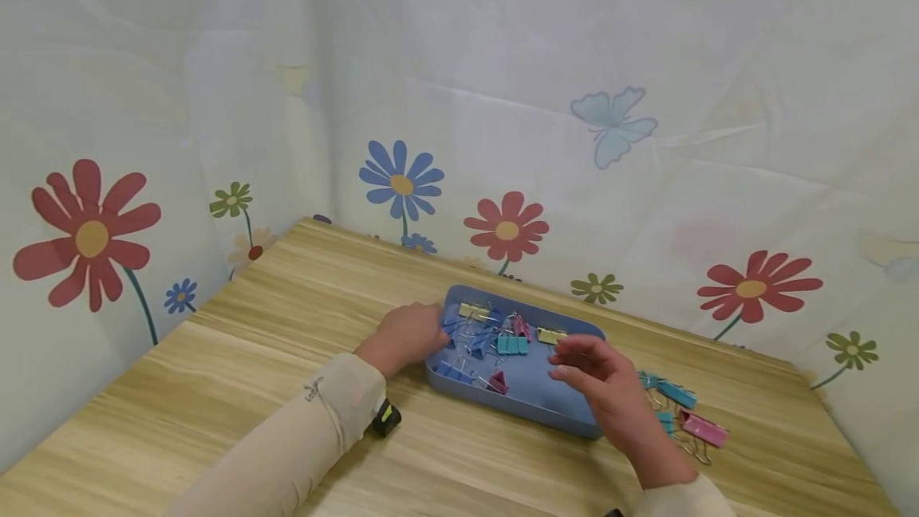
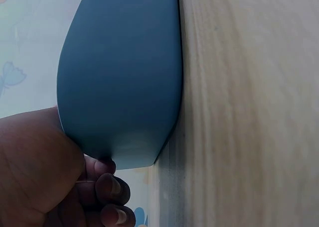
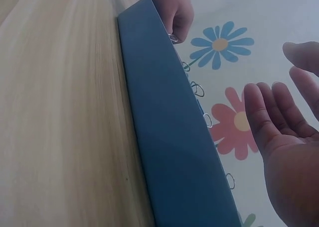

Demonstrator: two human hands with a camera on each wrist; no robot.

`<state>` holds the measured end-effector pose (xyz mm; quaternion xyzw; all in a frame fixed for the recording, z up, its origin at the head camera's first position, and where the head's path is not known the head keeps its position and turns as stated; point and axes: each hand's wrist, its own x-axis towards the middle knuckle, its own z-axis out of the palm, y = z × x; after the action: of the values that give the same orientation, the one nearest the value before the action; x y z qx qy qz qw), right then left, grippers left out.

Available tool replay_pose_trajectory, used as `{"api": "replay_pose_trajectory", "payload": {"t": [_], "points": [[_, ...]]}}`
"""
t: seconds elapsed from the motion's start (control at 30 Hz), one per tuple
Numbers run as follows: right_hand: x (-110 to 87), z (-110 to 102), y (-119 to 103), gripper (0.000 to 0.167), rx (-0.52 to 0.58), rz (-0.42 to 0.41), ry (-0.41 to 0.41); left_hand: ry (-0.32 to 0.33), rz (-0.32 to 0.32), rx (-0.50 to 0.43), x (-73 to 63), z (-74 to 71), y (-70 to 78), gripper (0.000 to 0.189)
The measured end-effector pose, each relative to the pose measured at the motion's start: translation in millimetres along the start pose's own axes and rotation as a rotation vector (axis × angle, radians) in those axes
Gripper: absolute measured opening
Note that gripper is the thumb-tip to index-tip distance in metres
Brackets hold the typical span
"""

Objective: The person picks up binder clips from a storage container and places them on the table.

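Observation:
A shallow blue tray [image 1: 534, 415] with rounded corners lies on the wooden table, and its long side shows in the right wrist view. Binder clips in several colours are inside, mostly toward its left half: a teal binder clip [image 1: 513, 345], a dark pink binder clip [image 1: 498, 381], and yellow and blue ones. My left hand [image 1: 411, 335] grips the tray's left end, with thumb and curled fingers at the rim in the left wrist view. Over the right end hovers my right hand [image 1: 606, 389], palm inward, its fingers loosely bent and holding nothing.
Right of the tray, partly behind my right hand, lie more binder clips, among them a pink binder clip [image 1: 704, 428] and a teal binder clip [image 1: 676, 394]. A curtain [image 1: 488, 86] printed with flowers rises behind the table's back and left edges.

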<state>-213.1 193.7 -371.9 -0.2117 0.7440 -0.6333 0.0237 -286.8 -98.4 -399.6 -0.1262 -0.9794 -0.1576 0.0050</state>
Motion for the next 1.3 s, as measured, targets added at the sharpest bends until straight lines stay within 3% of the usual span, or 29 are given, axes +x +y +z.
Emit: {"api": "replay_pose_trajectory", "payload": {"t": [0.57,1.0,1.3], "points": [[15.8,17.7,1.6,0.034,-0.079,0.017,-0.065,0.015,0.0,0.008,-0.4,1.1,-0.5,0.032],[33.3,31.8,7.2,0.041,-0.223,0.171,-0.084,0.013,0.0,0.009,-2.0,-1.5,0.7,0.028],[38.9,37.8,11.4,0.042,-0.291,0.202,-0.11,0.015,-0.001,0.009,-1.2,-1.4,-0.2,0.029]]}}
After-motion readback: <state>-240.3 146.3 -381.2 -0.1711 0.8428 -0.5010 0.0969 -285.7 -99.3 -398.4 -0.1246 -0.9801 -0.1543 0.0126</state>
